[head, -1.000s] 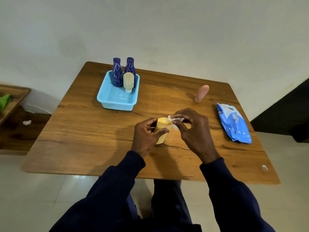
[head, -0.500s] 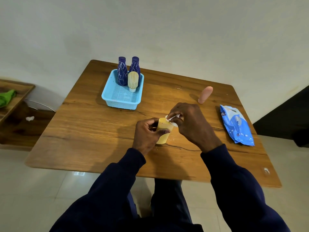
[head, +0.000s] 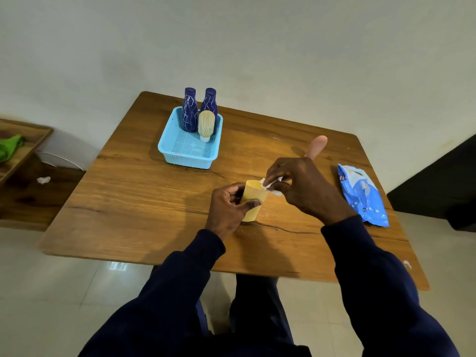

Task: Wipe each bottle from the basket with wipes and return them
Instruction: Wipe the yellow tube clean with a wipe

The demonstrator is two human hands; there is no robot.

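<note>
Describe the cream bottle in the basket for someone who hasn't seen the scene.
On the wooden table, find the light blue basket near the far left corner. At its far end, the cream bottle stands cap down, shorter and paler than the two dark blue bottles behind it.

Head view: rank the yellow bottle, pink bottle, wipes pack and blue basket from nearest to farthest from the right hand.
1. yellow bottle: at the right hand, whose fingers press a wipe to its top.
2 and 3. pink bottle, just beyond the hand, and wipes pack, to its right: too close to call.
4. blue basket: far left, towards the back.
</note>
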